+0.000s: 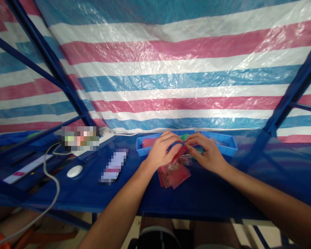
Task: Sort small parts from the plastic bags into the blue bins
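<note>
Above the blue table, my left hand (163, 150) and my right hand (206, 152) meet with fingers pinched on a small red plastic bag (180, 153). The fingertips of both hands are at its upper edge, and my fingers partly cover it. Below them, a loose pile of flat red bags (179, 177) lies on the table, some see-through with small contents I cannot make out. Behind my left hand stands a blue tray (143, 152) with red material inside. Another blue tray (230, 150) holding clear plastic pieces is behind my right hand. Green items (188, 137) show between the hands.
To the left lie a phone (114, 166), a white oval object (75, 171) and a white power strip (106, 138). A pale cable (57, 186) runs over the table edge. Blue frame posts (281, 103) stand at both sides, before a striped plastic sheet (181, 76).
</note>
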`<state>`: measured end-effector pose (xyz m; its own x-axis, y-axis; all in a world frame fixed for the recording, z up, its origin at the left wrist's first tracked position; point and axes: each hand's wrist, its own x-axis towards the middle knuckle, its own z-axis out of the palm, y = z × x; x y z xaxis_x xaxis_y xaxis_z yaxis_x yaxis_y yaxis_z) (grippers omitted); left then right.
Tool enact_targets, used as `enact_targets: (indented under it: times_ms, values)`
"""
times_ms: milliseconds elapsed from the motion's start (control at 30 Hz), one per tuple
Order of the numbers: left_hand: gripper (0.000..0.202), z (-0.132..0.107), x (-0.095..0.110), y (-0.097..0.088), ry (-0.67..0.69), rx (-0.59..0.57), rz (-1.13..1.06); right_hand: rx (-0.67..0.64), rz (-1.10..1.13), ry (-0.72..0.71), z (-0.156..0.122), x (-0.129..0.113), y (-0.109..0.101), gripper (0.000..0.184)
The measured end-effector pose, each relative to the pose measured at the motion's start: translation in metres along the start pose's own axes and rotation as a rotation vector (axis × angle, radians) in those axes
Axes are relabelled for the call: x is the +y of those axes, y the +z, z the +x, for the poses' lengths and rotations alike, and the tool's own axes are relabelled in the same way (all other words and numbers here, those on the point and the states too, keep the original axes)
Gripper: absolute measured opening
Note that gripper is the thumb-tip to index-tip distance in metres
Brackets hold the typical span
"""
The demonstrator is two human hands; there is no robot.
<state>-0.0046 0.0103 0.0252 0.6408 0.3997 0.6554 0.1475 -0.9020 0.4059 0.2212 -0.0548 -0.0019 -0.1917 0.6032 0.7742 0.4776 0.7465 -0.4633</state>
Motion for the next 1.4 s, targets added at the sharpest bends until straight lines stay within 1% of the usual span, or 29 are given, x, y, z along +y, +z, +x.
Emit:
enact_targets:
  times_ms: [100, 200, 333, 400, 500, 600, 733, 800, 900, 1033, 1100, 1167, 1300, 1400]
  values:
    - [0.039, 0.000, -0.001, 0.003, 0.039, 0.018, -0.014, 0.082, -0.019, 0.035, -0.001, 0.001, -0.001, 0.012]
    - [0.037, 0.001, -0.002, 0.009, 0.058, 0.052, -0.009, 0.126, -0.056, 0.097, -0.003, 0.005, -0.001, 0.016]
    - [0.025, 0.002, -0.001, 0.017, -0.031, 0.076, -0.070, 0.154, -0.055, 0.154, -0.005, 0.012, -0.001, 0.018]
    - [0.024, 0.003, -0.001, 0.018, -0.081, 0.074, -0.107, 0.167, -0.036, 0.185, -0.006, 0.016, 0.000, 0.018]
    - [0.024, 0.003, -0.002, 0.018, -0.120, 0.072, -0.131, 0.168, -0.010, 0.221, -0.006, 0.019, 0.001, 0.018]
    - [0.026, 0.004, -0.002, 0.016, -0.127, 0.067, -0.141, 0.168, -0.007, 0.191, -0.004, 0.015, -0.001, 0.018]
    - [0.029, 0.006, 0.001, 0.014, -0.063, 0.111, -0.171, 0.224, -0.013, 0.047, 0.002, 0.004, -0.004, 0.012]
    - [0.030, 0.008, 0.003, 0.013, -0.045, 0.126, -0.180, 0.253, -0.010, 0.039, 0.003, 0.002, -0.004, 0.011]
    - [0.033, 0.008, 0.003, 0.013, -0.085, 0.120, -0.208, 0.297, 0.025, 0.126, 0.001, 0.007, -0.003, 0.014]
    - [0.051, 0.006, 0.004, 0.015, -0.196, 0.060, -0.306, 0.374, 0.077, 0.297, 0.000, 0.017, -0.002, 0.021]
    - [0.047, 0.006, 0.006, 0.017, -0.220, 0.018, -0.331, 0.396, 0.142, 0.377, 0.001, 0.019, -0.002, 0.024]
    - [0.041, 0.007, 0.008, 0.020, -0.242, 0.001, -0.339, 0.415, 0.237, 0.428, 0.002, 0.019, -0.002, 0.026]
    - [0.035, 0.007, 0.005, 0.026, -0.280, 0.027, -0.376, 0.454, 0.374, 0.474, 0.005, 0.016, -0.001, 0.028]
    - [0.036, 0.007, -0.001, 0.029, -0.311, 0.043, -0.459, 0.466, 0.424, 0.486, 0.007, 0.015, -0.001, 0.029]
